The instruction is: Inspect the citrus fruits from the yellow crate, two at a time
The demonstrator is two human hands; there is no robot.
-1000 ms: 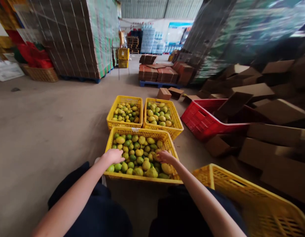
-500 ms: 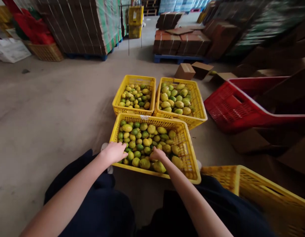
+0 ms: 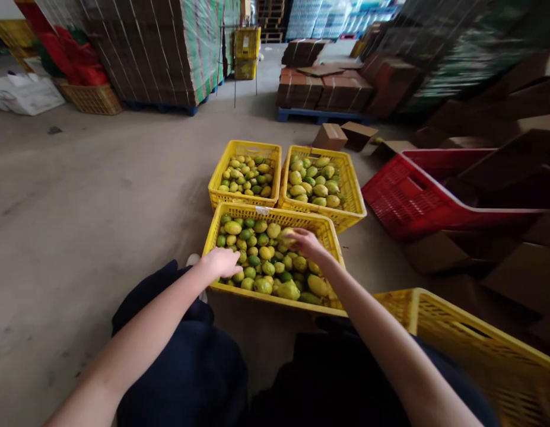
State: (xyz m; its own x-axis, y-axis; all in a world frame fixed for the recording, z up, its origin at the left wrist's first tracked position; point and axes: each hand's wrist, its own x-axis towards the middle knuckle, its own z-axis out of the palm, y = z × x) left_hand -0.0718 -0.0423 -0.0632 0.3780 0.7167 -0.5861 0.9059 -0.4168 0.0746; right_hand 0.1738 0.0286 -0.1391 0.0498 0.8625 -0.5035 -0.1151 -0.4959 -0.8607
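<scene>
In front of me stands a yellow plastic crate [image 3: 275,209] of green and yellow lemons [image 3: 264,253]. My right hand [image 3: 308,243] is above the right part of the crate, its fingers closed round a large yellowish lemon [image 3: 287,237]. Over the crate's left front corner is my left hand [image 3: 222,262], fingers stretched out above the fruit. It appears to grip nothing, though its underside is hidden.
Beyond it stand two more yellow crates, left [image 3: 212,178] and right [image 3: 357,198], both holding lemons. On the right are a red crate [image 3: 399,196] with cardboard and a yellow crate [image 3: 417,308]. Farther back, flat cardboard bundles [image 3: 323,92] lie on a blue pallet [image 3: 301,114].
My right hand has moved from the crate's front middle to its right back, now gripping a large lemon. The left hand has shifted slightly right and up in view.
</scene>
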